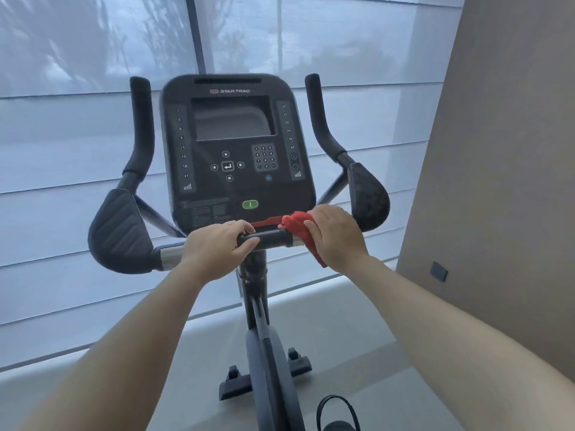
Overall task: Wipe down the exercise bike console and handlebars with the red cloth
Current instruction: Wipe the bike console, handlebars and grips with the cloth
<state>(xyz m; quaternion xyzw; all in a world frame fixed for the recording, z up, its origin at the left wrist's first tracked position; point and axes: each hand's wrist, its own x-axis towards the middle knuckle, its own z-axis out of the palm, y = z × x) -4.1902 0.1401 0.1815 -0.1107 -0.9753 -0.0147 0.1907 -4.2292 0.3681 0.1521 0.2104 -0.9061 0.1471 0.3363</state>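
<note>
At the far left, the left elbow pad point(119, 231) juts out from the handlebar point(267, 239), with the left upright grip point(141, 126) rising above it; neither is being touched. Just inward, the left hand point(217, 248) is clenched around the crossbar beside its chrome section, the fingers point(245, 244) curled over the top and the thumb tucked beneath. It holds no cloth, so this grip looks meant to steady the bike, and perhaps the person, while the other hand works.

Above and behind the crossbar, the console point(238, 150) tilts back toward the person, its screen dark, with keypad and green button below. Nothing is touching it, and whether it has been wiped cannot be told.

To the right of centre, the red cloth point(297, 227) is bunched over the crossbar, a tail hanging below the bar. The right hand point(337, 236) presses down on it, fingers closed over the cloth and bar together, a hold that lets the cloth wrap the tube and rub all round as it slides.

Further right sits the right elbow pad point(368, 197), then the right upright grip point(320, 116), both untouched. The wiping appears to be on the crossbar, with pads and uprights probably left to do.
</note>
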